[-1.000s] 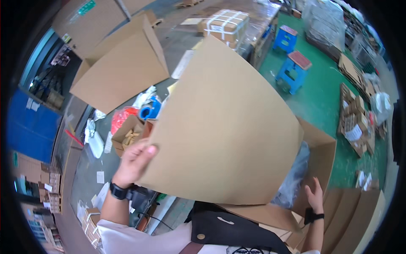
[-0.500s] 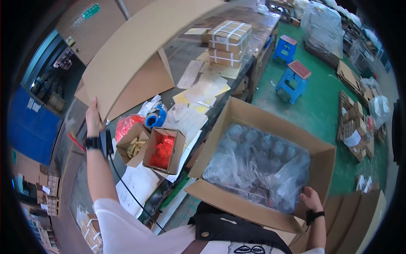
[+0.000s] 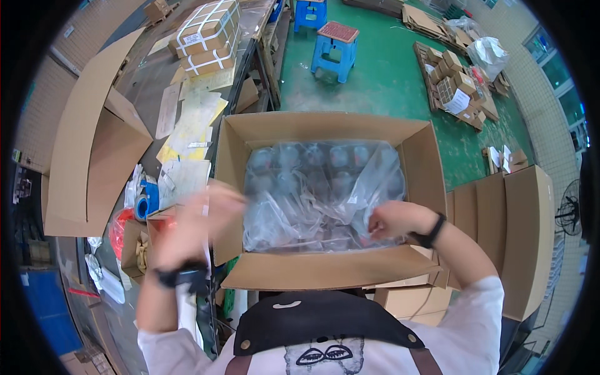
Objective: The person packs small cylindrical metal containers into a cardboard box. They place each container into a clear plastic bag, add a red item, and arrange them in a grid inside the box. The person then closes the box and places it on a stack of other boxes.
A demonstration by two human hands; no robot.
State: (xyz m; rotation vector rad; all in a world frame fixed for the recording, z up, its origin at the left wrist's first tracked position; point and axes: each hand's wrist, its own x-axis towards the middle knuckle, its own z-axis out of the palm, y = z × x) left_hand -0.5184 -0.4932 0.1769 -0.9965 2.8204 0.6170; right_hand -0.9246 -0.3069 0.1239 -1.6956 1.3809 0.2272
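An open cardboard box (image 3: pixel 294 271) stands in front of me, its near flap folded out toward me. Inside, clear plastic bag film (image 3: pixel 325 212) lies loosely over rows of round-topped greyish pieces, whose kind I cannot make out. My right hand (image 3: pixel 403 220) reaches over the box's right side, fingers curled on the plastic near its right front corner. Smeared by motion, my left hand (image 3: pixel 203 219) is above the box's left edge, beside the small open boxes; its fingers cannot be read.
On the bench at left are a large cardboard sheet box (image 3: pixel 78 156), a blue tape roll (image 3: pixel 145 199), a small box of tan pieces (image 3: pixel 134 253), papers (image 3: pixel 187 134) and strapped cartons (image 3: pixel 209 34). A blue stool (image 3: pixel 335 53) stands beyond; tall cardboard (image 3: pixel 528 237) leans at right.
My left hand has let go of the big cardboard on the bench and swung right to the box. My right hand has moved from the box's edge inward onto the plastic. The view has turned right.
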